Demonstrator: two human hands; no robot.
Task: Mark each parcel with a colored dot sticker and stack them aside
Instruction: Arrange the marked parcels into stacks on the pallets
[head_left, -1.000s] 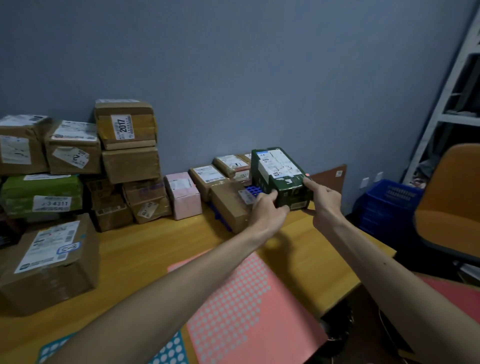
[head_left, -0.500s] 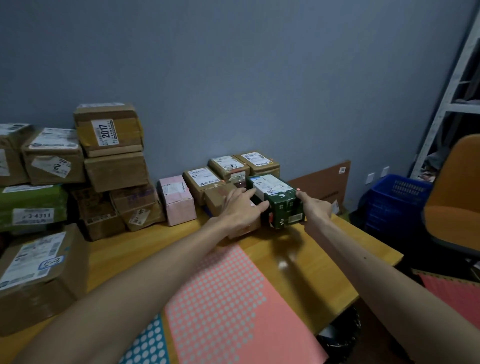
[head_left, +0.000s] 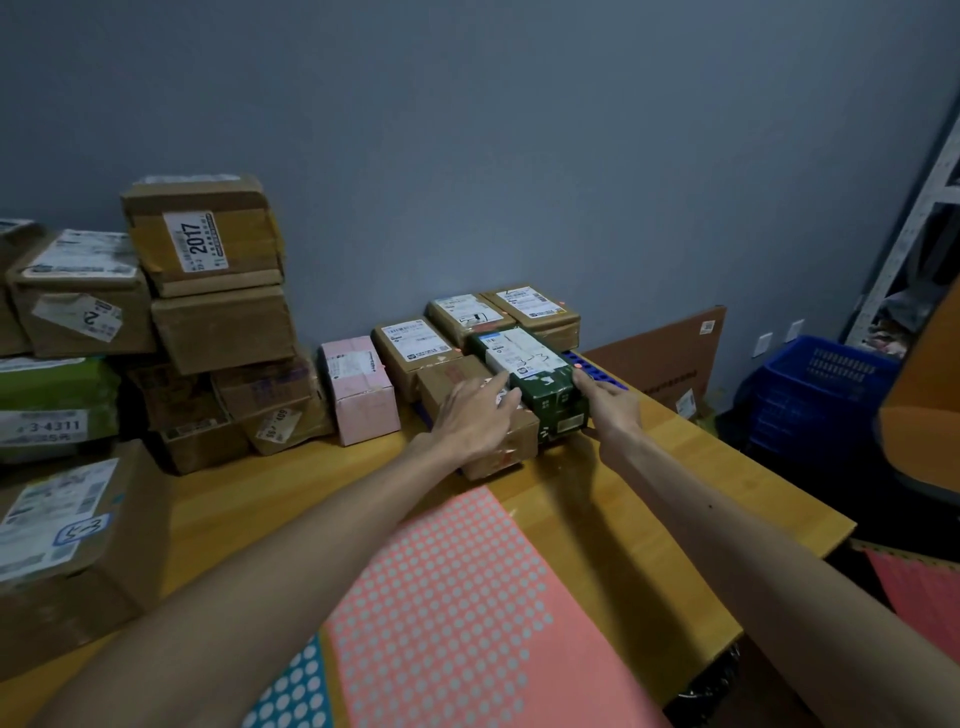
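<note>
At the table's (head_left: 291, 499) far side, the green parcel (head_left: 543, 395), aloft a second ago, is being set down between the straight-fingered left hand (head_left: 472, 415) and right hand (head_left: 610, 408); its stacking is seemingly being finished.

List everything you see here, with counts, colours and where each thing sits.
green parcel: one, dark green, table's far side, between the hands
brown parcels: four, brown, beside and behind it
pink parcel: one, pink, left of them
stacked parcels: several, brown, one light green, far left
sticker sheets: two, pink and blue, table's near edge
blue basket: one, blue, floor at right
table: one, wooden yellow, underneath
left hand: one, touching green parcel's left side
right hand: one, against its right side
</note>
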